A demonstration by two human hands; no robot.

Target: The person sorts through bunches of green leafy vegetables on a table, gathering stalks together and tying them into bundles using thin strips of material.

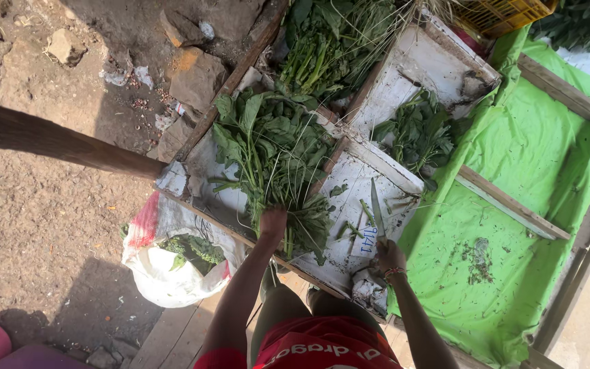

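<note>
Red shorts at the near edge, two bare arms reaching out over a wooden market tray of greens.

Left hand is clamped around the stems of a big bunch of leafy greens, which lies in the near-left compartment of the white-lined wooden tray, leaves fanning away toward the far side. Right hand is closed on the handle of a knife, blade pointing away over the middle compartment, just beside a few cut stem bits. Down on the near left, a white sack with more greens sits on the dirt. Right of the tray is a bright green sheet. Farther off, a smaller pile of leaves sits in the far-right compartment, another heap of greens lies beyond, and a yellow crate is at the far edge.
</note>
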